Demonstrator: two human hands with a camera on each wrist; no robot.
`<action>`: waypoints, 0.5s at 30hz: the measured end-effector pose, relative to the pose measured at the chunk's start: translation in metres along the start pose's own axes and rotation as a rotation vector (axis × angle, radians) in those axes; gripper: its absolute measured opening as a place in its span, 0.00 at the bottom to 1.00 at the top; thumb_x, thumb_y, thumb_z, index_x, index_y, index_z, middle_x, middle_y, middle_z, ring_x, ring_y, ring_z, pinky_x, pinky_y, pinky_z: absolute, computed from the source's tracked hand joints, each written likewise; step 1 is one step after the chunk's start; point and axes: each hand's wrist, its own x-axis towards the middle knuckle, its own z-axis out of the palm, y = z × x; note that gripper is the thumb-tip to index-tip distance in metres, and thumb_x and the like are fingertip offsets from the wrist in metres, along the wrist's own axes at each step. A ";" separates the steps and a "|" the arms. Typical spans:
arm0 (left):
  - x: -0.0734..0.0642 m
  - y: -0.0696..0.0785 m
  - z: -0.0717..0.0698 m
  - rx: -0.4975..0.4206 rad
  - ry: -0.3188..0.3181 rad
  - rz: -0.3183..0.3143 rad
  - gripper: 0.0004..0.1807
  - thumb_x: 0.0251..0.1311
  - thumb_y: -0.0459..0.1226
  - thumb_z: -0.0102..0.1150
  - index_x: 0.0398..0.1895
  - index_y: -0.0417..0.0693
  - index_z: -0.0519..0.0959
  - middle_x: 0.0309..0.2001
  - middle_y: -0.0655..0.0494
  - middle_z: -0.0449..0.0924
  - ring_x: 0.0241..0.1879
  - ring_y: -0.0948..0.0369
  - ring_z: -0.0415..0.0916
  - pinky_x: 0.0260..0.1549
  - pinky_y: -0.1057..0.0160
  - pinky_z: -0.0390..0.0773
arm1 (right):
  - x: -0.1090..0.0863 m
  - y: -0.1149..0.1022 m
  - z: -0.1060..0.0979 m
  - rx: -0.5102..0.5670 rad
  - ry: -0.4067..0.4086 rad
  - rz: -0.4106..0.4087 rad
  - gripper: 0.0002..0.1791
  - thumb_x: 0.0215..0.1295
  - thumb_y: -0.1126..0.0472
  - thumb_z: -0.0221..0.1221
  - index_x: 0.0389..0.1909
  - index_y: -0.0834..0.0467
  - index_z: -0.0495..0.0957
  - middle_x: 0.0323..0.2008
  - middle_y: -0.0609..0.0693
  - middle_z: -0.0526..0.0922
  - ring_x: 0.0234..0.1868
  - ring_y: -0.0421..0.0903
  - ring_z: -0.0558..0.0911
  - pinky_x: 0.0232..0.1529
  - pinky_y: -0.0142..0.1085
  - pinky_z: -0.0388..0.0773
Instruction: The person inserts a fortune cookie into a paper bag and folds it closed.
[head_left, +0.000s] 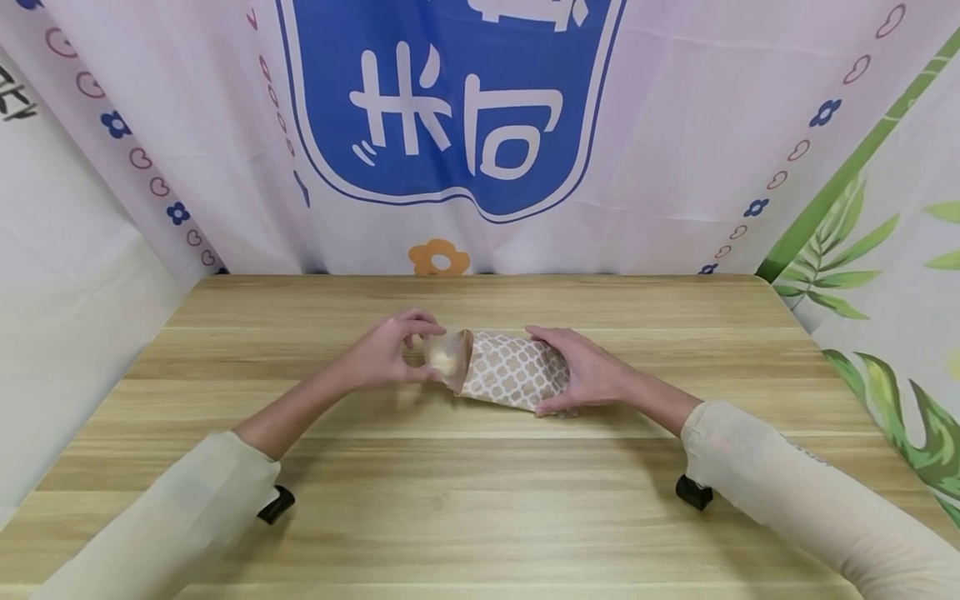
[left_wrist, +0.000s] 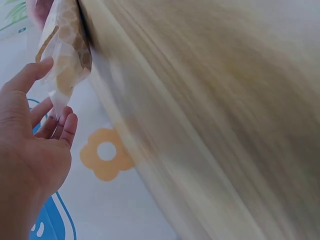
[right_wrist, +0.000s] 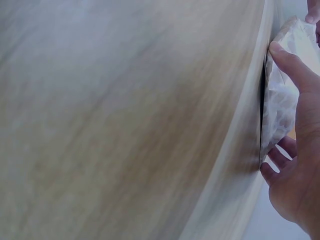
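A brown paper bag (head_left: 512,371) with a white lattice pattern lies on its side, its open mouth facing left. A clear plastic packet (head_left: 447,358) with something pale yellow inside sticks out of that mouth. My left hand (head_left: 386,350) holds the packet's outer end between thumb and curved fingers; in the left wrist view the plastic (left_wrist: 62,82) tapers to a point by the fingertips. My right hand (head_left: 588,369) grips the bag's closed right end, thumb on the near side and fingers on the far side. Its palm hides that end of the bag.
The bag lies on a wood-grain table (head_left: 480,500) toward its back half. Behind the table hangs a printed curtain (head_left: 675,167) with a blue sign and an orange flower (head_left: 438,258). A black strap piece (head_left: 693,492) shows under the right sleeve, another (head_left: 277,505) by the left.
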 end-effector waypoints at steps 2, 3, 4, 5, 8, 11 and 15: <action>0.003 0.001 -0.001 -0.017 -0.005 -0.008 0.31 0.49 0.35 0.79 0.57 0.31 0.81 0.56 0.37 0.80 0.40 0.52 0.77 0.40 0.55 0.81 | 0.000 0.001 0.000 -0.001 0.002 -0.006 0.65 0.44 0.44 0.81 0.79 0.64 0.58 0.72 0.62 0.71 0.73 0.62 0.68 0.74 0.58 0.63; 0.004 0.001 -0.001 -0.028 -0.006 -0.013 0.31 0.49 0.35 0.79 0.58 0.31 0.81 0.57 0.37 0.79 0.39 0.52 0.76 0.40 0.54 0.81 | 0.000 0.001 -0.001 0.002 0.001 -0.006 0.65 0.44 0.44 0.81 0.79 0.64 0.58 0.72 0.61 0.71 0.73 0.62 0.67 0.74 0.58 0.62; 0.005 0.001 -0.002 -0.038 -0.005 -0.017 0.31 0.50 0.35 0.78 0.58 0.30 0.81 0.57 0.37 0.79 0.39 0.52 0.76 0.40 0.54 0.81 | 0.000 0.001 0.000 0.004 0.000 -0.005 0.65 0.44 0.44 0.81 0.79 0.63 0.58 0.72 0.61 0.71 0.73 0.62 0.67 0.74 0.57 0.62; 0.006 0.002 -0.002 -0.045 -0.005 -0.021 0.31 0.50 0.34 0.78 0.58 0.30 0.81 0.57 0.37 0.79 0.39 0.52 0.76 0.40 0.54 0.81 | 0.000 0.001 0.000 0.003 0.000 -0.008 0.65 0.44 0.44 0.81 0.79 0.64 0.58 0.72 0.61 0.71 0.73 0.62 0.67 0.74 0.58 0.62; 0.007 0.002 -0.002 -0.049 -0.002 -0.016 0.32 0.50 0.34 0.78 0.59 0.30 0.80 0.59 0.37 0.79 0.40 0.51 0.77 0.40 0.53 0.81 | 0.000 0.001 0.000 0.004 0.003 -0.011 0.64 0.44 0.44 0.81 0.79 0.64 0.58 0.72 0.62 0.71 0.73 0.62 0.67 0.74 0.58 0.62; 0.008 0.002 0.000 -0.037 0.002 -0.009 0.32 0.51 0.35 0.78 0.60 0.30 0.79 0.59 0.37 0.79 0.40 0.51 0.77 0.40 0.55 0.80 | 0.000 0.001 0.000 0.002 0.002 -0.009 0.64 0.44 0.44 0.81 0.79 0.64 0.58 0.72 0.62 0.70 0.74 0.62 0.67 0.74 0.58 0.62; 0.009 0.003 0.001 -0.036 0.002 -0.018 0.33 0.51 0.35 0.78 0.60 0.30 0.79 0.58 0.39 0.79 0.41 0.52 0.76 0.41 0.56 0.80 | 0.001 0.003 0.001 0.009 -0.004 -0.006 0.64 0.44 0.44 0.81 0.79 0.63 0.58 0.73 0.61 0.69 0.75 0.62 0.65 0.75 0.57 0.61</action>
